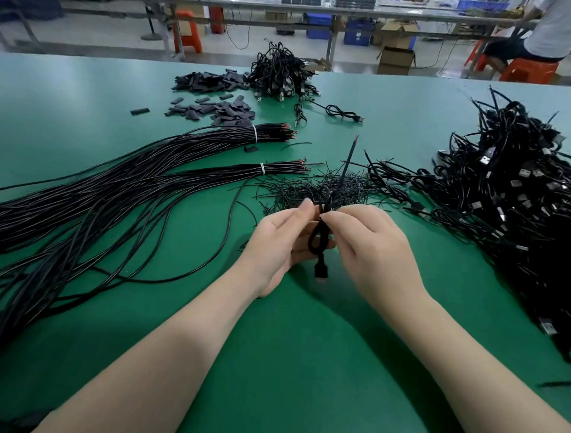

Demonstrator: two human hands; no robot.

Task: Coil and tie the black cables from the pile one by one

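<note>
black looped cable between left hand and right hand

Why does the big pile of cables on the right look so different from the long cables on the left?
The pile on the right is a messy heap of short coiled cables with silver plugs showing. The long cables on the left lie stretched out flat on the green table, gathered in two bundles with white ties near their ends, where bare reddish tips show instead of plugs. Both are black.
</note>
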